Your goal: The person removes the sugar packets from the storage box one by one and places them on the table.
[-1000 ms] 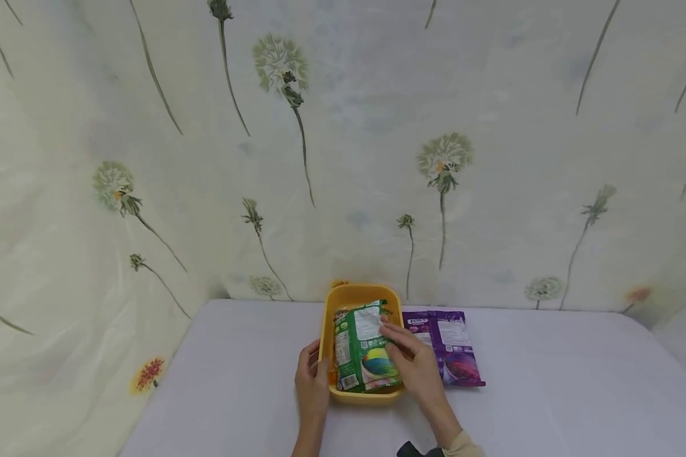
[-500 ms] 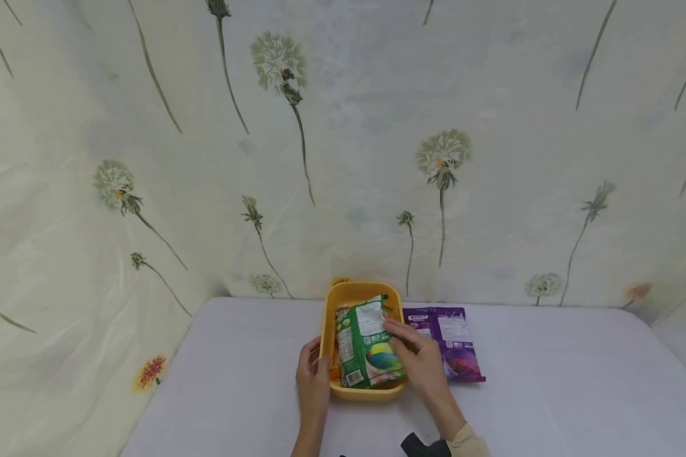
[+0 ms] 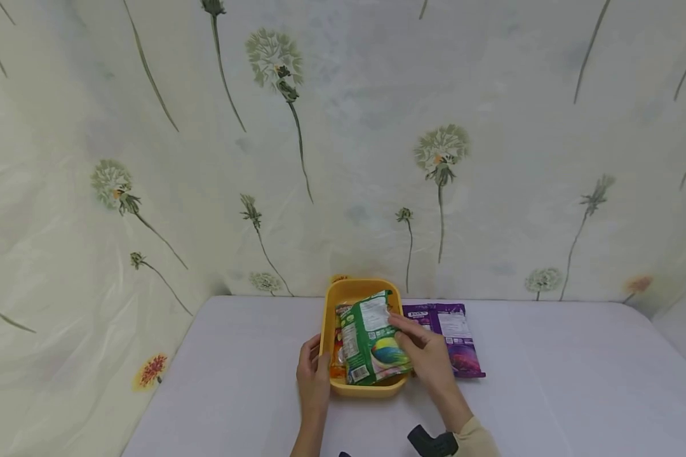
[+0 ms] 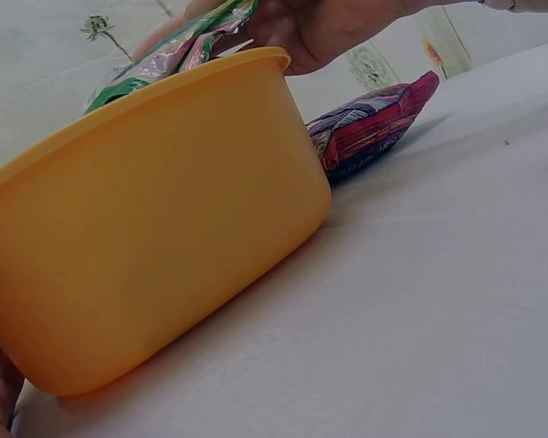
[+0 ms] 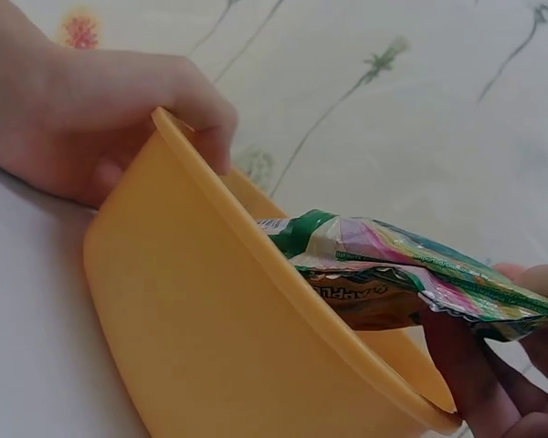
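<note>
In the head view my left hand grips the left side of a yellow plastic tub, its thumb hooked over the rim in the right wrist view. My right hand pinches the right edge of a green snack packet with a white label panel. That packet lies tilted at the tub's mouth, its right edge over the right rim. Beneath it shows part of an orange packet, mostly hidden. From the left wrist, the tub wall fills much of the view, with my right hand above its rim.
Purple packets lie on the white-covered table just right of the tub. A dandelion-print curtain hangs behind the table's back edge. Near my right sleeve is a black strap-like piece.
My right hand has drawn the green packet to the right and slightly up, uncovering more of the orange packet. My left hand stays on the tub.
</note>
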Demonstrator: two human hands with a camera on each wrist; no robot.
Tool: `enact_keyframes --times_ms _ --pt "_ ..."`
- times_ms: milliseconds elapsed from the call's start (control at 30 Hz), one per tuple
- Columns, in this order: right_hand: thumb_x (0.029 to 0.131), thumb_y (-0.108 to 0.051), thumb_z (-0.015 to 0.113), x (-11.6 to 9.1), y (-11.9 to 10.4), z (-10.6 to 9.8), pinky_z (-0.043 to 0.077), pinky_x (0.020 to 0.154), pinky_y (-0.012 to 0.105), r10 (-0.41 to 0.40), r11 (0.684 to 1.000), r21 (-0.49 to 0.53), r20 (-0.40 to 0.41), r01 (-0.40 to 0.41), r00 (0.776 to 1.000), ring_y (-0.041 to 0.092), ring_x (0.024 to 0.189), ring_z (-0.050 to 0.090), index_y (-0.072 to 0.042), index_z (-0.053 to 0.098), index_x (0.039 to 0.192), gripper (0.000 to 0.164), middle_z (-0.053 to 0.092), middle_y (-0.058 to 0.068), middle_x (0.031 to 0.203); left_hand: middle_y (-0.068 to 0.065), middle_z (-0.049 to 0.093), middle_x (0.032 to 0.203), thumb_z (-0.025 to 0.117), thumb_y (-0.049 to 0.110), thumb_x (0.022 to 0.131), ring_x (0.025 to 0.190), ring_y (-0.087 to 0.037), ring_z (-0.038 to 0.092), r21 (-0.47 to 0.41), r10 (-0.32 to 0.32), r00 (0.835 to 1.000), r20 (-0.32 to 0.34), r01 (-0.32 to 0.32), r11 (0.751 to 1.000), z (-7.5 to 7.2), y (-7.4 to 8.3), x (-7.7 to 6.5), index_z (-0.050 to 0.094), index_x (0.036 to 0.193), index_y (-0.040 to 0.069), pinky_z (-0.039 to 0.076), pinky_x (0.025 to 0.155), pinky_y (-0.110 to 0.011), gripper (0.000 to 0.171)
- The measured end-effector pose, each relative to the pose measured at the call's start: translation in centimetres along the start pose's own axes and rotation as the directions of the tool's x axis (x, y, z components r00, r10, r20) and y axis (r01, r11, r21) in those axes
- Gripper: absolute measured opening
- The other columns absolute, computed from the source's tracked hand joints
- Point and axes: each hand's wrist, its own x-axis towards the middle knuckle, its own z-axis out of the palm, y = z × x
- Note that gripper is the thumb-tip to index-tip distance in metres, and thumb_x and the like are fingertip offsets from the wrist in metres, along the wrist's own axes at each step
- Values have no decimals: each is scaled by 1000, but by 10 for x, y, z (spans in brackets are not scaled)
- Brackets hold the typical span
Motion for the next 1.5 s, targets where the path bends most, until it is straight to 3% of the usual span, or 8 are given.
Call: enact_keyframes --times_ms 100,233,567,900,1500 --pt "93 -23 58 0 -1 -2 35 111 37 19 1000 12 -3 -19 1000 11 134 42 -31 65 119 28 56 -15 134 -5 61 124 52 7 90 113 -20 58 1 6 1000 0 -6 1000 0 0 0 56 123 14 48 97 -36 34" --pt "93 -24 58 1 -1 -7 35 112 39 26 999 23 -10 -26 1000 13 136 41 -31 65 120 29 55 -13 135 -4 61 124 53 7 90 114 -19 58 -1 21 1000 -1 -21 1000 0 0 0 56 123 15 48 97 -30 34" --pt "92 -27 60 2 0 -22 36 95 5 14 999 51 -17 -14 1000 5 134 41 -28 64 122 31 56 -15 135 -4 60 127 54 9 91 116 -20 57 -13 20 1000 8 -20 1000 -1 1 -1 56 124 16 47 99 -38 34" --pt "92 -28 59 3 1 -31 39 93 8 30 998 50 -14 -30 999 11 135 41 -26 64 123 31 55 -12 135 -2 60 126 52 9 90 115 -19 58 16 -9 1000 8 9 1000 0 0 0 55 125 18 48 98 -36 36" --pt "93 -25 58 1 3 -42 38 95 7 -24 997 74 -8 25 1000 10 135 41 -20 63 124 32 56 -8 136 -6 60 126 52 7 90 114 -22 58 5 12 1000 1 -12 1000 0 1 -1 56 124 15 49 98 -39 35"
